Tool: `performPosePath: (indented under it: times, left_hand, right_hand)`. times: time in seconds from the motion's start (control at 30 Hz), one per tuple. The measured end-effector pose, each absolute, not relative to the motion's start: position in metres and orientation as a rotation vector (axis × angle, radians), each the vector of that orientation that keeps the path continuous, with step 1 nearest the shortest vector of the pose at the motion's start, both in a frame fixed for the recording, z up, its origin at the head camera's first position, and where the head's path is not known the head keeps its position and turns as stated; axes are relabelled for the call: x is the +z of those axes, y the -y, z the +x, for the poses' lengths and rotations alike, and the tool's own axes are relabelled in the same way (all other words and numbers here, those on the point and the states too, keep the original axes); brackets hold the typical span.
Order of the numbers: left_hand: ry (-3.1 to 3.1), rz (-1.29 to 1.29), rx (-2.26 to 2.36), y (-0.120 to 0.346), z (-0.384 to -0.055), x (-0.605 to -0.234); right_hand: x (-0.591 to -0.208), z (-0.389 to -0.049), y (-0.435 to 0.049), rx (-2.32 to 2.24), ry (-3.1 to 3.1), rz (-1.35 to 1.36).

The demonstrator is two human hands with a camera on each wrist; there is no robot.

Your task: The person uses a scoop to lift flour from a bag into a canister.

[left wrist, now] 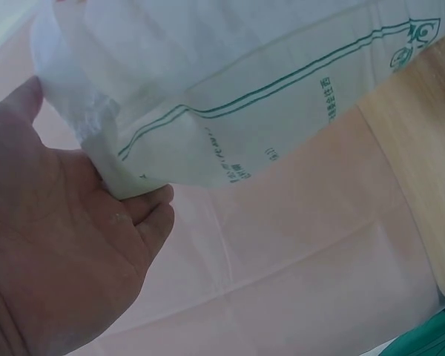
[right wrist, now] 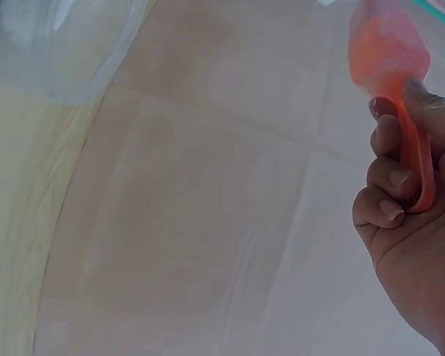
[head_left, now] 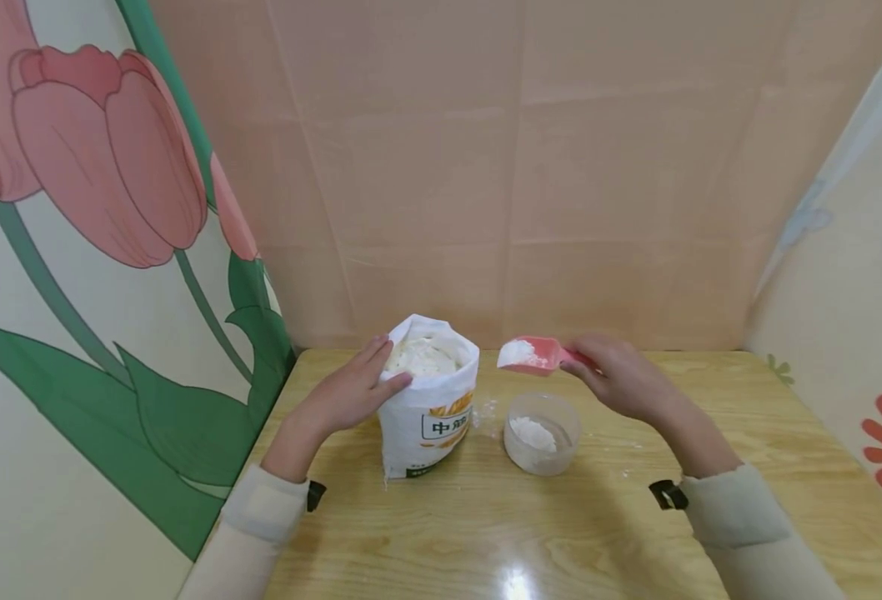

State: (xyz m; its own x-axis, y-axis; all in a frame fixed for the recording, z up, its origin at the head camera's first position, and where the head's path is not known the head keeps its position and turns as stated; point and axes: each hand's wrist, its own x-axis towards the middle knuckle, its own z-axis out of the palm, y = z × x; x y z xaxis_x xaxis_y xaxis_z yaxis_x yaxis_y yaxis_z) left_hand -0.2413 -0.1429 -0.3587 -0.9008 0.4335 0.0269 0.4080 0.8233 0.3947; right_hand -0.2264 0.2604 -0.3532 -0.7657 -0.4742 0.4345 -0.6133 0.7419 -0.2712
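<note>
A white bag of flour (head_left: 426, 425) stands upright on the table, its top open and white powder showing inside. My left hand (head_left: 354, 390) holds the bag's left side near the rim, thumb at the front and fingers farther back. My right hand (head_left: 621, 375) grips the handle of a pink scoop (head_left: 548, 357), fingers curled round it in the right wrist view. White flour (head_left: 519, 352) lies in the scoop, which is raised above and behind a clear round container (head_left: 542, 467). A small heap of flour (head_left: 534, 434) sits in that container.
The wooden table (head_left: 441, 533) has scattered flour specks between the bag and the container and to the container's right. A pinkish-beige sheet (head_left: 516, 183) covers the back. Painted walls (head_left: 73, 417) stand at the left and right.
</note>
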Motion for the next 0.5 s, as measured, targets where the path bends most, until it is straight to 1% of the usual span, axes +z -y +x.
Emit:
performPosePath:
  times: [0.5]
  left_hand:
    - [-2.927,0.673,0.628,0.142,-0.244,-0.359]
  right_hand:
    - [-0.37,-0.219,-0.279,0.603,2.727,0.749]
